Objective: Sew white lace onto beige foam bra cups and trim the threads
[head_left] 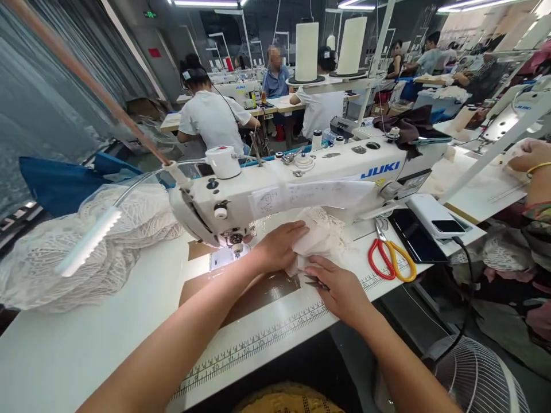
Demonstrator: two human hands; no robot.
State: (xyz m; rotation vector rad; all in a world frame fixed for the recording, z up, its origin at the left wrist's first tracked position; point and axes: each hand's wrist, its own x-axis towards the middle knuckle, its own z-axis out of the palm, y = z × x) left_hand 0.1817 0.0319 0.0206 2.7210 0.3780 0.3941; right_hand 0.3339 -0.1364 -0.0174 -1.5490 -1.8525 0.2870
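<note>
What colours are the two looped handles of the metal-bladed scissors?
One red handle, one yellow handle; head view.

Left fingers (298, 230) rest on pale, lacy fabric (317, 236).

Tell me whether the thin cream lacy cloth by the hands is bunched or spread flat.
Bunched: the thin cream lacy cloth shows raised folds and overlapping layers by the left hand.

Cloth (318, 236) is before the sewing machine (329, 165), a lace pile (127, 252) left, scissors (391, 258) near right, thread cones (306, 51) behind it.
</note>
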